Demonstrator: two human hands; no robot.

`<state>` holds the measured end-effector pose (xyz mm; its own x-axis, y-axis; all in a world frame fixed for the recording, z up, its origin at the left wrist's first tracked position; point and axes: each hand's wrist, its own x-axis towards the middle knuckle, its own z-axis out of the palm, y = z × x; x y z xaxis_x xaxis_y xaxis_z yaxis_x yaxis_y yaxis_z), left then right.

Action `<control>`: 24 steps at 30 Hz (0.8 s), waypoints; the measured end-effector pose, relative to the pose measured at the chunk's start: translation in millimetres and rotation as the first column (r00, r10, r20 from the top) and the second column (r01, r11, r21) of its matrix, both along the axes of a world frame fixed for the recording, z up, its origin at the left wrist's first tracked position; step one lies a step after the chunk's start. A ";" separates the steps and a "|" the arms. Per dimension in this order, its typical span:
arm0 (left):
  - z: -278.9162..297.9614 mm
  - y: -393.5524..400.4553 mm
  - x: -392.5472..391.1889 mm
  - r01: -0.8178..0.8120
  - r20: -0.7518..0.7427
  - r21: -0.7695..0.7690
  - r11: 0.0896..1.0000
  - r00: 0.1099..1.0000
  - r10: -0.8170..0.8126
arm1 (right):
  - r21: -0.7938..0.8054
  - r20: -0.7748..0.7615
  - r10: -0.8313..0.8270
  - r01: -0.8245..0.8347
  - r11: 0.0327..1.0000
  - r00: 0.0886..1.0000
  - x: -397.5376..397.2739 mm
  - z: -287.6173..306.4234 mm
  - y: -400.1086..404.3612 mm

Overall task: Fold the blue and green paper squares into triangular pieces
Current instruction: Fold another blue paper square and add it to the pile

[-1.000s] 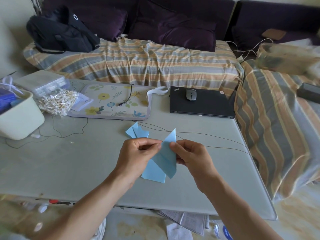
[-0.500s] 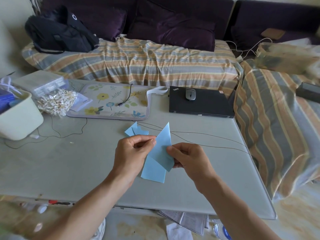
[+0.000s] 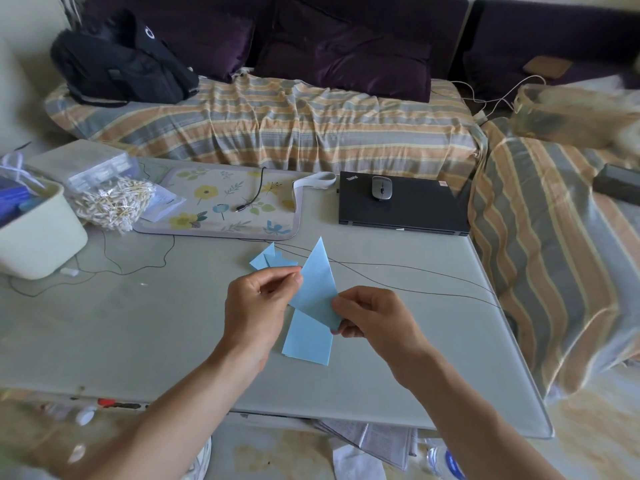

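Observation:
I hold a light blue paper [image 3: 317, 289] folded into a tall triangle above the middle of the grey table [image 3: 138, 334], its tip pointing away from me. My left hand [image 3: 258, 306] pinches its left edge between thumb and forefinger. My right hand [image 3: 374, 315] pinches its lower right corner. Under the hands a small stack of blue paper squares [image 3: 308, 341] lies flat on the table. Folded blue pieces [image 3: 270, 260] lie just beyond my left hand. No green paper shows.
A floral mat [image 3: 221, 202] with a cable end, a black laptop [image 3: 405, 204] with a mouse [image 3: 381, 188] on it, a cream bin [image 3: 38, 233], a bag of cotton swabs [image 3: 110, 202] and thin black wires [image 3: 398, 271] lie on the table. A striped sofa stands behind and right.
The triangle has been raised slightly and turned more upright, its tip reaching further from me. Both hands keep their pinch and shifted a little left and down.

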<state>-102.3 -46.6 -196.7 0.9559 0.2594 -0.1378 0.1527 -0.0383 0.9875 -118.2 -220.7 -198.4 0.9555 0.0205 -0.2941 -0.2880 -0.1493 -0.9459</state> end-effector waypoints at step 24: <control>-3.1 -2.3 -6.1 0.305 -0.240 -0.057 0.951 0.920 -0.309 | -0.019 0.048 -0.312 0.313 0.950 0.949 4.2 -5.2 -9.8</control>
